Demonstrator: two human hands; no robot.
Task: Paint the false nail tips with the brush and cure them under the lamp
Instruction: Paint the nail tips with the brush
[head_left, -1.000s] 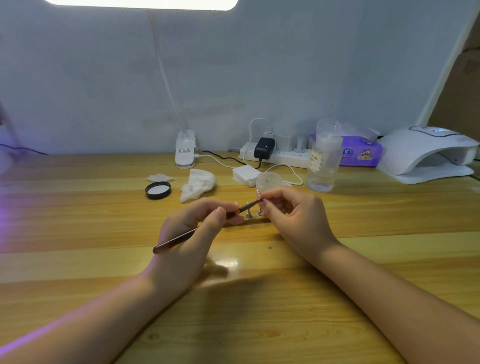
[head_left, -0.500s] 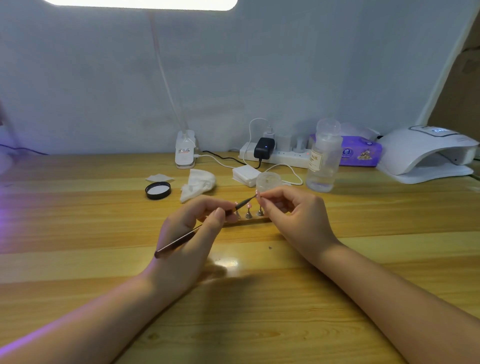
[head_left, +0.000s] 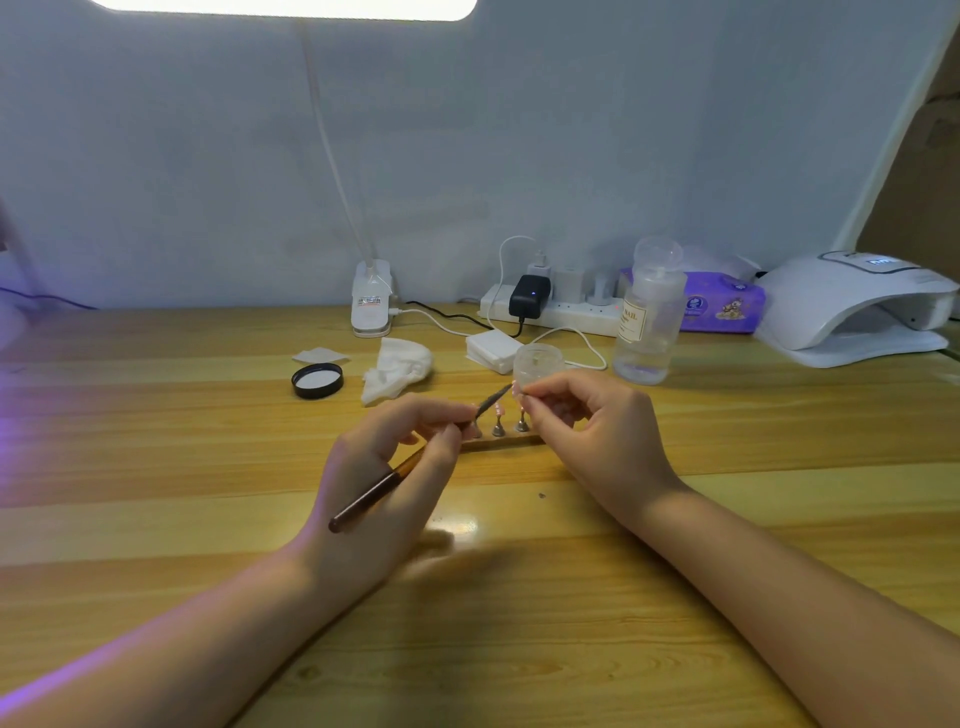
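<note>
My left hand (head_left: 384, 483) grips a thin brown brush (head_left: 371, 493) like a pen, its tip pointing up and right. The tip touches a small pink false nail tip (head_left: 516, 391) pinched between the thumb and forefinger of my right hand (head_left: 597, 441). Behind the hands a wooden strip (head_left: 501, 441) carries small metal stands (head_left: 498, 427) with pink tips; part of it is hidden by my fingers. A small clear jar (head_left: 537, 361) stands open just behind my right hand. The white curing lamp (head_left: 852, 306) sits at the far right.
A black jar lid (head_left: 317, 380), a crumpled white wipe (head_left: 397, 366), a stack of white pads (head_left: 491, 347) and a clear liquid bottle (head_left: 647, 317) stand behind the hands. A power strip (head_left: 550, 306), cables, a purple tissue pack (head_left: 722, 306) and a desk lamp's clamp (head_left: 371, 299) line the wall.
Both hands have shifted slightly up and away; the brush tip stays at the nail tip held by my right hand.
</note>
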